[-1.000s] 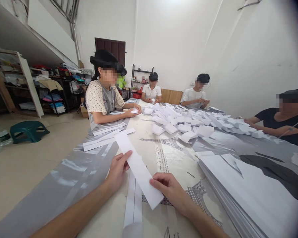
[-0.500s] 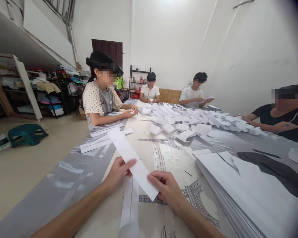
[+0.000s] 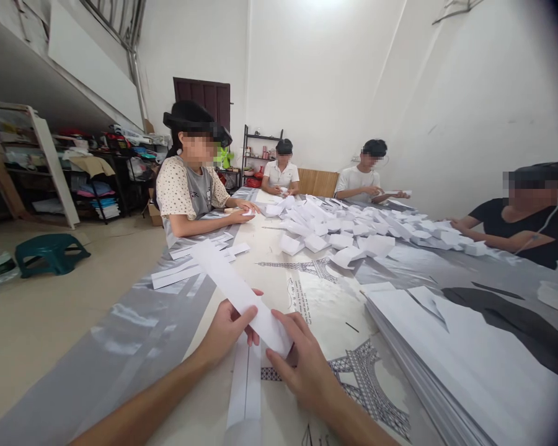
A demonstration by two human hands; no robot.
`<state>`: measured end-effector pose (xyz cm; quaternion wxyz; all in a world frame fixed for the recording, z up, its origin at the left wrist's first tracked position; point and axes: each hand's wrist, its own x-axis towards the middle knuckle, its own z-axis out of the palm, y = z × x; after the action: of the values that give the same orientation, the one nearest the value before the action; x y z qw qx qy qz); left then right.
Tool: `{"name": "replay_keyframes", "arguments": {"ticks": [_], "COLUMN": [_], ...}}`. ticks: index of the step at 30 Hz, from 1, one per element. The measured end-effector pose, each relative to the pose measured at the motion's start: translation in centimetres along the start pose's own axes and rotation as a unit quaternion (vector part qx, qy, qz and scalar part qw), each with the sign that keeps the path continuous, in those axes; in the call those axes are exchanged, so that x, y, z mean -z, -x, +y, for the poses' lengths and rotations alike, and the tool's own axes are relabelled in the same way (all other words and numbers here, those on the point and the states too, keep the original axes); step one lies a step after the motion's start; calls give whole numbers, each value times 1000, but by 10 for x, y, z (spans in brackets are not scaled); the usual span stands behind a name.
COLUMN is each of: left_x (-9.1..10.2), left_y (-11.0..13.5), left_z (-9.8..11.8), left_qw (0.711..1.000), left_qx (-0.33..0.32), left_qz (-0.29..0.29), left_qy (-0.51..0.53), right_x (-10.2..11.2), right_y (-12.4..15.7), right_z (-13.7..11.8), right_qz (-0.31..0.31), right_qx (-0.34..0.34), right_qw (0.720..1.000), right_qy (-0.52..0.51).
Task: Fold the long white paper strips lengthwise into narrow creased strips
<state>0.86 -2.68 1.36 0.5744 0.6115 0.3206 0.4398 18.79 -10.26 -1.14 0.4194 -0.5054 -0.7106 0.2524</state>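
Observation:
A long white paper strip [image 3: 230, 279] slants up and to the left over the table, held in both hands. My left hand [image 3: 224, 331] pinches its middle, thumb on top and fingers underneath. At the near end is my right hand [image 3: 309, 365], closed round the strip with the thumb low and the fingers along the far edge; this end looks curved up. Beneath the hands, more white paper strips [image 3: 245, 384] lie lengthwise on the printed tablecloth [image 3: 316, 303]. Part of the right hand's fingertips is hidden behind the paper.
A heap of folded white papers [image 3: 339, 229] covers the table's far middle. To the right lies a thick stack of white sheets [image 3: 446, 347]. Loose strips [image 3: 177, 272] rest at the left edge near a seated person [image 3: 190, 192]. Other people sit around the table. A green stool [image 3: 51, 253] stands on the floor.
My right hand has shifted from pinching the strip's near corner to wrapping round that end, which now bends. The left hand keeps hold of the middle, and the strip has moved slightly left.

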Motion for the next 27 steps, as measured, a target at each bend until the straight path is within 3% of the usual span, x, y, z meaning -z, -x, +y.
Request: {"name": "replay_keyframes", "arguments": {"ticks": [7, 11, 20, 27], "left_x": [5, 6, 7, 6], "left_y": [-2, -2, -4, -9], "left_z": [0, -2, -6, -7], "left_qw": [995, 991, 986, 981], "left_qx": [0, 9, 27, 77], "left_qz": [-69, -76, -85, -41], "left_qy": [71, 109, 142, 175], "right_x": [4, 10, 16, 10], "right_y": [-5, -8, -11, -9], "right_z": [1, -5, -7, -2], "right_qz": [-4, -52, -92, -82], "right_qx": [-49, -86, -93, -126], "right_qw": [988, 966, 958, 949], "right_qy": [-150, -239, -254, -276]}}
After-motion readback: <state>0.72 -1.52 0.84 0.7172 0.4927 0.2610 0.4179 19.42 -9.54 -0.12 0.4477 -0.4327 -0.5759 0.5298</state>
